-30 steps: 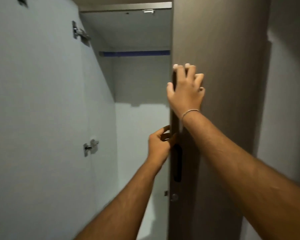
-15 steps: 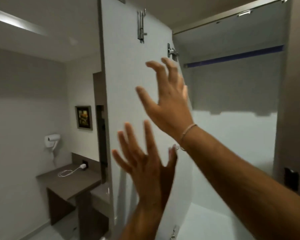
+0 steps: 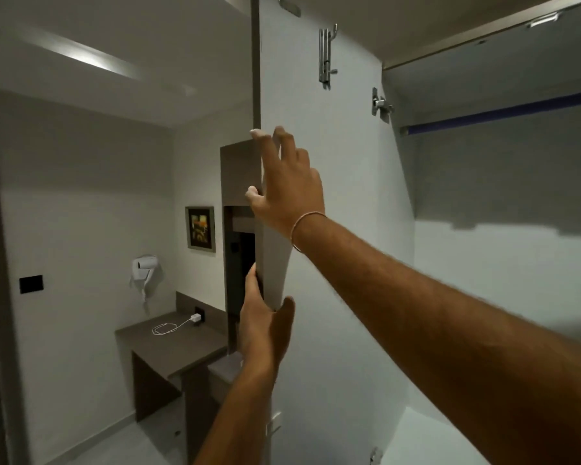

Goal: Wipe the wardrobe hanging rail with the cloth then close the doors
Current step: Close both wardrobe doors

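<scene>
The left wardrobe door (image 3: 332,203) stands open, its pale inner face toward me. My right hand (image 3: 287,182) is curled over the door's free edge, fingers wrapped round it, a thin bracelet on the wrist. Lower down, my left hand (image 3: 264,327) grips the same edge, thumb on the inner face. The blue hanging rail (image 3: 503,112) runs across the top of the wardrobe interior at the upper right. No cloth is in view. The right door is out of frame.
A metal slide bolt (image 3: 326,58) and hinges (image 3: 379,104) sit on the door's inner face. To the left are a dark desk (image 3: 168,344) with a white charger cable, a wall hairdryer (image 3: 145,266) and a framed picture (image 3: 200,228).
My view swung from the right door to the left one. Both hands left the right door's edge, crossed over spread open, and now hold the left door's free edge.
</scene>
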The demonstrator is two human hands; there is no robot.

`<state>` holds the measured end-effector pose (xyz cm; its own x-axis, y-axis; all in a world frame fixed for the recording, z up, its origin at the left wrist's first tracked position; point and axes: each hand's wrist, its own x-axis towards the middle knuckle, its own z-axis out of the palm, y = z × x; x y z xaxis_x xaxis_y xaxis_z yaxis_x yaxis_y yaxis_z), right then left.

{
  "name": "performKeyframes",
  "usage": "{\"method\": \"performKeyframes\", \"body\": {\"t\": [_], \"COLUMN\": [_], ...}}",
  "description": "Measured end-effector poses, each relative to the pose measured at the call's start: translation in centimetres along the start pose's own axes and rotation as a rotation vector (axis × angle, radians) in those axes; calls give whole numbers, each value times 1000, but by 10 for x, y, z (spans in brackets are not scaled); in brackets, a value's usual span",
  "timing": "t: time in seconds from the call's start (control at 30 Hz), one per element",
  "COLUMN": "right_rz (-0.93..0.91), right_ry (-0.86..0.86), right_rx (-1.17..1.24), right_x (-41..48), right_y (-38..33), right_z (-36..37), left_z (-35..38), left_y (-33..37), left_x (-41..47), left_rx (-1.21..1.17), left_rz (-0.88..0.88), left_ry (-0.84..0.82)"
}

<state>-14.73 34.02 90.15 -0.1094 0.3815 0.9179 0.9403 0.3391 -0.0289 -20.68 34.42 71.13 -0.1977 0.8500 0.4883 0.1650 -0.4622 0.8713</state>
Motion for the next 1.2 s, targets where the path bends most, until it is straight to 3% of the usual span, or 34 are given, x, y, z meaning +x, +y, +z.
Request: {"method": "performKeyframes", "body": {"t": [0.1, 0.27, 0.53, 0.6, 0.7, 0.73, 0.9, 1.1, 1.2], "right_rz": [-15, -10, 152, 218, 326, 365, 455, 601, 620], "right_ry": [28, 112, 276, 308, 265, 234, 129, 68, 55], "right_rx": [-12, -10, -53, -157, -278, -330, -575, -644, -638], "right_x": [-4, -25, -95, -105, -113, -117, -129, -122, -121], "right_y": [0, 25, 119, 151, 196, 211, 269, 298, 305], "right_z": [-13, -61, -161, -179, -196, -201, -223, -227, -224], "left_z": [-2, 19, 133, 168, 212, 227, 286, 325, 337], "left_y": [2, 22, 53, 67, 84, 86, 85, 70, 65], "left_x": [-16, -61, -147, -161, -173, -178, -198, -194, -187], "left_rx": [5, 0, -260, -375, -728, -782, -539, -211, -203], "left_rz": [47, 63, 192, 110, -240, -286, -148, 185, 199], "left_ry": [65, 39, -137, -247, -407, -439, -395, -354, -402]}}
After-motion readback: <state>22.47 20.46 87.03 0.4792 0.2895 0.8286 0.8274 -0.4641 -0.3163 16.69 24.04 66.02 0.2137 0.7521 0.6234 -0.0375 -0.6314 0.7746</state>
